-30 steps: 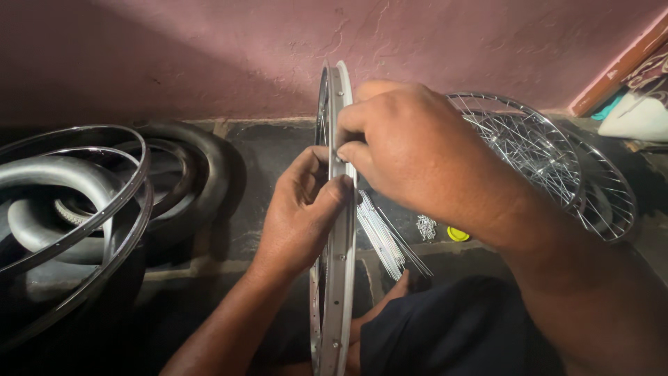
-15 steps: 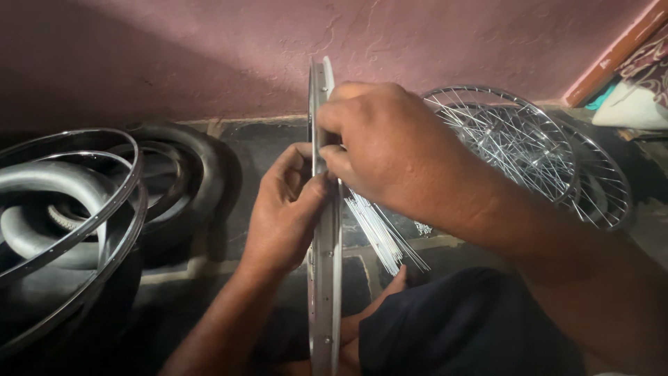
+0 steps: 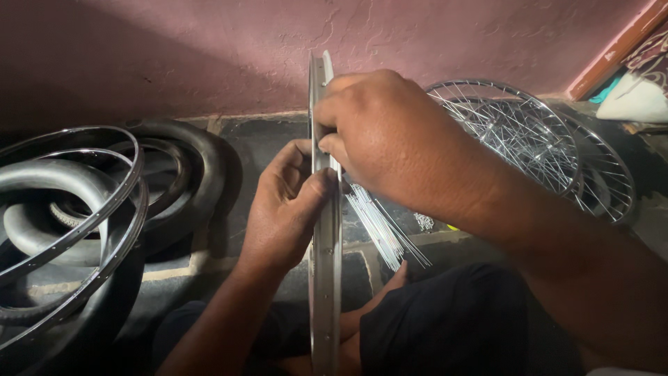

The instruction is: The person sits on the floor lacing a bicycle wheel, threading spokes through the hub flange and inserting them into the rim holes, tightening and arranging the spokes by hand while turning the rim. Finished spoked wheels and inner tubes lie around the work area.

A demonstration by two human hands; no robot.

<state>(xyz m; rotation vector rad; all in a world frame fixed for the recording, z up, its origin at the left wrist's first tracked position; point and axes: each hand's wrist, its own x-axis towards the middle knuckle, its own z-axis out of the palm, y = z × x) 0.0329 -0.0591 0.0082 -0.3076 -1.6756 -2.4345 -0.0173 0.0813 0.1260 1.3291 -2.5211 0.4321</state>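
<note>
My right hand [image 3: 396,139] has slid up the silver rim [image 3: 324,264], pinching it, maybe a spoke [image 3: 379,226]. My left hand [image 3: 285,209] clamps the upright rim. Next needs careful threading.

The right hand [image 3: 390,139] has slid slightly higher up the rim [image 3: 324,278].
</note>
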